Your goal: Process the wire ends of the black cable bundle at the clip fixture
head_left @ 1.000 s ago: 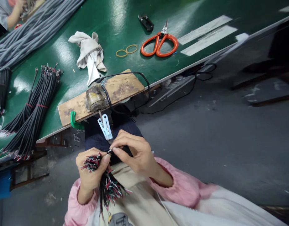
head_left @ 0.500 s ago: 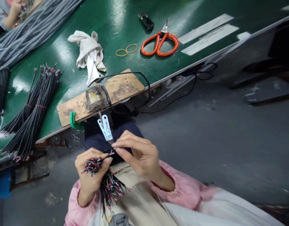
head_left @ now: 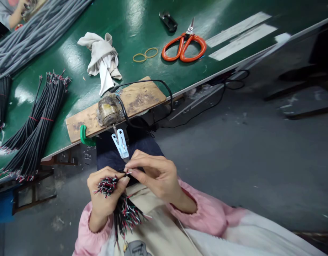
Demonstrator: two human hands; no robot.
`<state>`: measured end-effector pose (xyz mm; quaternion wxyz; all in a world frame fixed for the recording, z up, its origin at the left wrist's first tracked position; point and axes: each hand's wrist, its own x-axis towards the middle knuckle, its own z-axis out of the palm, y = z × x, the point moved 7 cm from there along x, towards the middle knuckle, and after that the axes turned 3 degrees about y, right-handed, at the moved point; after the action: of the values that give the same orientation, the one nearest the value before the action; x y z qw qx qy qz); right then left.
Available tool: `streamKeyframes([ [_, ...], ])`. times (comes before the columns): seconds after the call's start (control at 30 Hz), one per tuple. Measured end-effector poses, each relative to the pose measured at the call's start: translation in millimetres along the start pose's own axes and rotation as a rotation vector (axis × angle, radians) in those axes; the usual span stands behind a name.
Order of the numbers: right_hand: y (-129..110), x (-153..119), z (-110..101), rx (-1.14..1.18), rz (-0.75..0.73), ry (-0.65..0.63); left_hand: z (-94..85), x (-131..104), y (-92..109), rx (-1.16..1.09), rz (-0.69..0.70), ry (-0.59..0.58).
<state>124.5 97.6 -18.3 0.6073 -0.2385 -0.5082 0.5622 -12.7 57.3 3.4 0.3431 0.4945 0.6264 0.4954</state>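
Observation:
My left hand point(head_left: 101, 193) is closed around a bundle of thin black cables point(head_left: 107, 186), whose stripped ends show red, white and black wires. One cable's end sticks out between its thumb and forefinger, with a white wire point(head_left: 128, 173) showing. Thumb and forefinger of my right hand point(head_left: 155, 172) are pinched at that wire end, almost touching the left thumb. More cable ends point(head_left: 129, 213) hang below, against the apron. Just beyond my fingertips, a light blue clip point(head_left: 120, 143) is fixed to the shaft of a small motor point(head_left: 108, 108).
The motor sits on a wooden board point(head_left: 142, 94), with a green clamp point(head_left: 86, 136) at the table's edge. Cable bundles point(head_left: 45, 121) lie left. On the green table are a rag point(head_left: 101, 57), rubber bands point(head_left: 145, 55), orange-handled scissors point(head_left: 184, 48) and grey cables point(head_left: 41, 39). Another person's arm point(head_left: 14, 17) shows top left.
My right fingertips have shifted slightly left, closer to my left thumb, at the cable's wire end. The left hand keeps its hold on the bundle. The view has shifted slightly.

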Motion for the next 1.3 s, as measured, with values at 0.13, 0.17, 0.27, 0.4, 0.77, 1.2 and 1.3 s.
streamKeyframes([
  [0.13, 14.0, -4.7, -0.7, 0.118, 0.172, 0.008, -5.6, 0.9, -1.8, -0.022, 0.002, 0.078],
  [0.17, 18.8, -5.7, 0.4, 0.164, 0.235, -0.014, -6.5, 1.0, -2.1, -0.026, 0.002, 0.087],
  [0.27, 27.3, -6.2, 3.1, 0.234, 0.34, -0.077, -6.2, 1.1, -3.9, -0.049, -0.019, 0.072],
  [0.4, 26.8, -0.2, 1.6, 0.166, 0.284, -0.059, -1.8, 1.8, -4.6, -0.047, -0.044, -0.016],
  [0.77, 42.6, -4.0, 8.2, 0.343, 0.337, -0.087, 2.0, 4.3, -6.0, -0.001, -0.031, -0.129],
  [1.2, -0.6, 5.4, -1.4, -0.193, -0.19, -0.027, 8.0, 8.5, -6.0, 0.009, -0.135, -0.19],
  [1.3, 25.9, 7.4, 7.1, 0.18, 0.159, -0.211, 8.7, 11.6, -4.1, -0.051, -0.1, -0.225],
])
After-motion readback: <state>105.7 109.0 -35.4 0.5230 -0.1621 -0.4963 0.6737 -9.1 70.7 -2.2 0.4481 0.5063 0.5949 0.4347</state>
